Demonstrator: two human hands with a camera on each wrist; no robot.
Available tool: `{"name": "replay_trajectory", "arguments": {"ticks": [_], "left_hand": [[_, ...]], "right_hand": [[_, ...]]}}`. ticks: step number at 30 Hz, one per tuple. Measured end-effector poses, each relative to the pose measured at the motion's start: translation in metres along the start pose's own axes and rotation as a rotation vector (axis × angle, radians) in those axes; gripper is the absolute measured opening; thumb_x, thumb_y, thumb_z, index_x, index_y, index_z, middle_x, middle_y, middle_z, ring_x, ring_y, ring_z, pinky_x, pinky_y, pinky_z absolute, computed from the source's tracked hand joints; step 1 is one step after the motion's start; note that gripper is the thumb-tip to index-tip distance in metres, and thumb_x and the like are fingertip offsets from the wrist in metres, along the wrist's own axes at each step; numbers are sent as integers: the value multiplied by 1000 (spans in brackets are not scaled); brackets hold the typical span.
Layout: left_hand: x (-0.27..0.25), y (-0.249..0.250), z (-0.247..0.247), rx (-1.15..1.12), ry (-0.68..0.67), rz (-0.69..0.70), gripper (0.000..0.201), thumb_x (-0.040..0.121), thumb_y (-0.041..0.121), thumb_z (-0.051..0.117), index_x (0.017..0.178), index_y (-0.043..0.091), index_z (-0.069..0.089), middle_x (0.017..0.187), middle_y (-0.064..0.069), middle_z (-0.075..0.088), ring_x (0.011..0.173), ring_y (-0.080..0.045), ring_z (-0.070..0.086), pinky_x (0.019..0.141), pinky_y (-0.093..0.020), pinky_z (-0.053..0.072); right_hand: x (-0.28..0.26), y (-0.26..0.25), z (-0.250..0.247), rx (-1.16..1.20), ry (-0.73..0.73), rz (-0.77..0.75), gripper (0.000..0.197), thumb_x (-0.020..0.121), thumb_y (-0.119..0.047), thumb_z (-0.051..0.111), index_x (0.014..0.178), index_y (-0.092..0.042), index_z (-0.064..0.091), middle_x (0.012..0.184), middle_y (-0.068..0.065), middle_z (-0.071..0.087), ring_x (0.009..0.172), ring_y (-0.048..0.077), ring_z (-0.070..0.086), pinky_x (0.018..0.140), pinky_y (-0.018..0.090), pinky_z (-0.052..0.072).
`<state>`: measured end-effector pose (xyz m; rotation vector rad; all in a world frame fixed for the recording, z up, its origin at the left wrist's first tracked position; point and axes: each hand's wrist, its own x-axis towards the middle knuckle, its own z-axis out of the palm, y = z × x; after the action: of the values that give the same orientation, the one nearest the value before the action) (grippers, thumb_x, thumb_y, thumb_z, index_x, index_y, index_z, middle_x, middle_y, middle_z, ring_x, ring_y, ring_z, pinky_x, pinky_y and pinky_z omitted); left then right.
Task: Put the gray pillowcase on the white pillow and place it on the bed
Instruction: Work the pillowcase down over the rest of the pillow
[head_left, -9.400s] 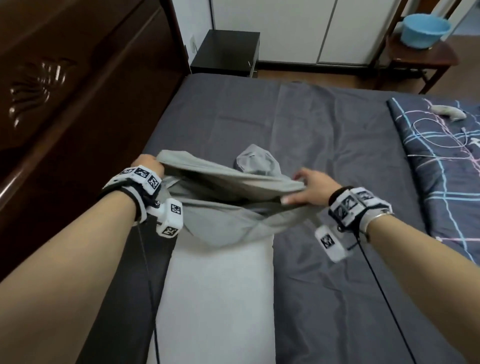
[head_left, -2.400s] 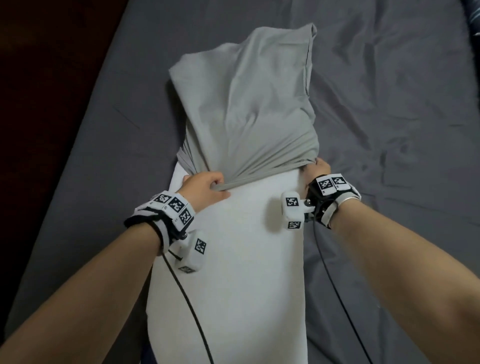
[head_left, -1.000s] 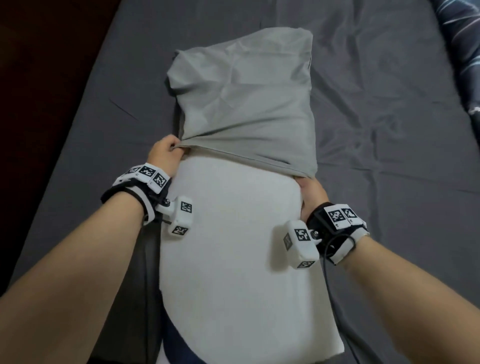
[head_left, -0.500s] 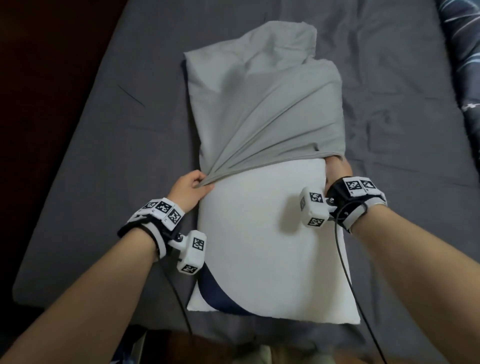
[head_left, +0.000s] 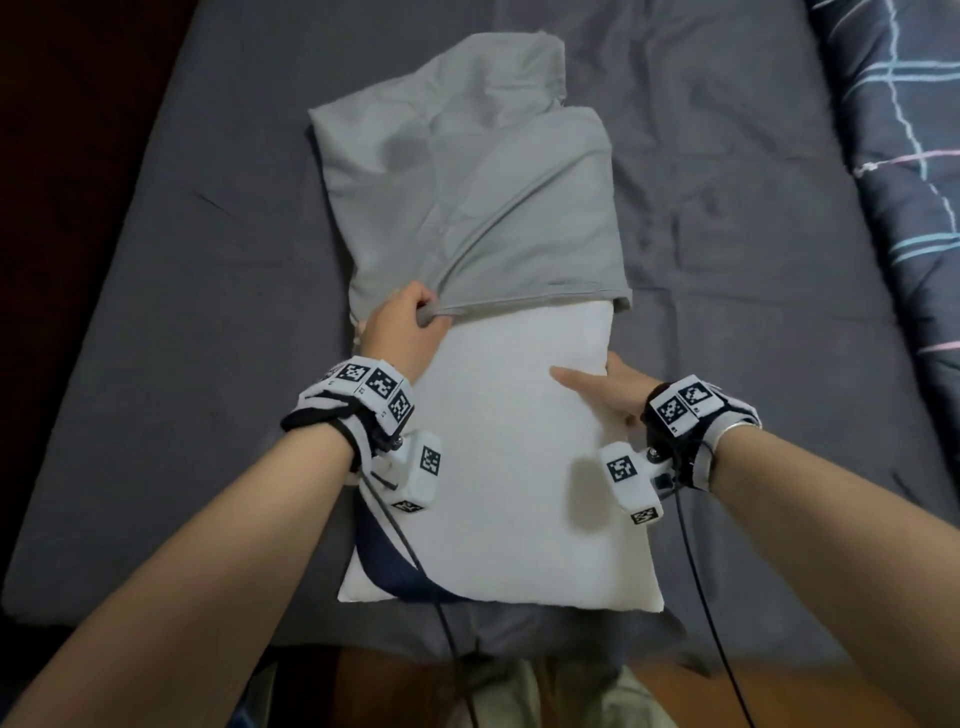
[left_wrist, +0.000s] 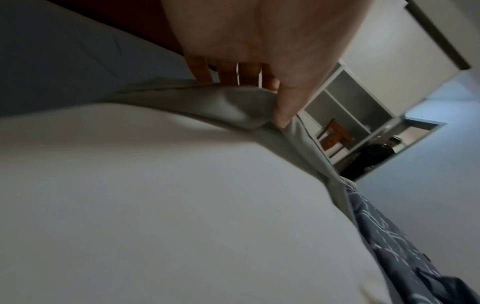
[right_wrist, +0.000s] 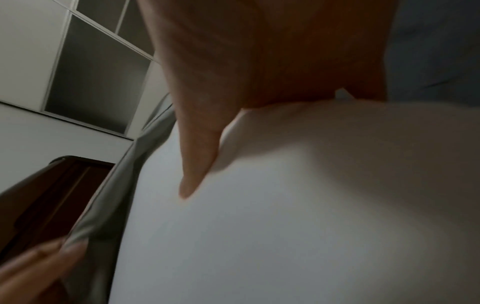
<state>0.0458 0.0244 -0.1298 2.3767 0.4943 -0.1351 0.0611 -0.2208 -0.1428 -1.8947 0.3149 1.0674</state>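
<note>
The left hand (head_left: 402, 325) pinches the hem of the gray pillowcase (head_left: 483, 208) at the left corner of its opening, thumb and fingers curled round the bunched cloth. The case covers the far half of the white pillow (head_left: 511, 467), which lies lengthwise on the bed (head_left: 171, 260). Thin, limp and light, the case should slide best when held at both hem corners. The right hand (head_left: 610, 392) grips the pillow's right edge, thumb on top, fingers tucked beneath; the soft filling yields.

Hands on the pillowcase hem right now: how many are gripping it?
1. The left hand pinches the gray pillowcase hem at its left corner; the right hand grips the white pillow edge instead.
</note>
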Motion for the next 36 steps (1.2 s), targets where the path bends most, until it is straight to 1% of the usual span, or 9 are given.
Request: {"name": "replay_trajectory", "arguments": {"ticks": [4, 8, 10, 14, 19, 24, 31, 34, 36], "left_hand": [[-2, 37, 32, -114, -115, 66, 28, 80, 21, 65, 108, 20, 58, 91, 5, 57, 92, -18, 58, 87, -26, 45], [1, 60, 66, 38, -226, 105, 49, 76, 26, 63, 124, 32, 54, 102, 5, 63, 106, -20, 61, 100, -33, 46], [4, 69, 76, 66, -257, 110, 45, 80, 20, 57, 124, 32, 58, 107, 1, 69, 109, -20, 62, 100, -30, 46], [7, 84, 87, 113, -352, 122, 32, 90, 10, 49, 116, 17, 67, 119, -4, 68, 113, -20, 60, 96, -25, 43], [-19, 97, 91, -79, -511, 191, 26, 93, 6, 51, 112, -1, 67, 87, -3, 61, 55, 18, 52, 60, -6, 38], [-61, 85, 84, -43, -774, 212, 22, 93, 9, 52, 105, 5, 70, 66, 11, 51, 51, 14, 48, 57, -2, 34], [-51, 20, 48, -259, -286, 14, 33, 81, 2, 60, 113, 11, 58, 81, 7, 59, 77, -3, 58, 81, -17, 46], [-52, -17, 29, -16, -148, 16, 44, 72, 17, 53, 115, 25, 60, 114, 6, 59, 117, -17, 52, 108, -36, 36], [-56, -31, 22, 140, -126, 4, 43, 76, 19, 56, 117, 30, 58, 129, 6, 48, 127, -16, 39, 108, -37, 26]], "right_hand": [[-2, 41, -1, -95, -4, -1, 91, 72, -33, 80, 142, -13, 26, 137, 0, 43, 111, 11, 48, 97, 28, 44], [-1, 75, 5, -98, -64, -116, 110, 60, -29, 87, 146, -14, 20, 142, -3, 38, 129, 11, 39, 113, 34, 32], [6, 92, 5, -32, -78, -86, 111, 60, -36, 85, 147, -18, 18, 138, -2, 47, 128, 18, 47, 110, 43, 39], [-1, 96, 12, 67, -3, -176, 57, 84, -13, 66, 136, -14, 41, 128, 6, 60, 113, 20, 57, 103, 35, 43], [-5, 97, 18, 317, 75, -254, 25, 85, -3, 61, 104, -19, 59, 103, 3, 62, 94, 17, 56, 87, 33, 46], [-8, 100, 22, 425, 147, -295, 22, 69, -18, 62, 89, -29, 61, 92, 4, 62, 85, 18, 56, 81, 36, 46], [-23, 120, 34, 349, 171, -122, 46, 75, -44, 73, 114, -23, 61, 113, -3, 71, 101, 15, 68, 98, 40, 51], [-34, 131, 44, 293, 34, -88, 42, 76, -47, 71, 114, -31, 59, 114, -8, 69, 106, 13, 65, 101, 38, 48], [-40, 130, 49, 330, -55, -111, 33, 80, -33, 72, 105, -38, 52, 113, -12, 65, 107, 9, 62, 97, 34, 47]]}}
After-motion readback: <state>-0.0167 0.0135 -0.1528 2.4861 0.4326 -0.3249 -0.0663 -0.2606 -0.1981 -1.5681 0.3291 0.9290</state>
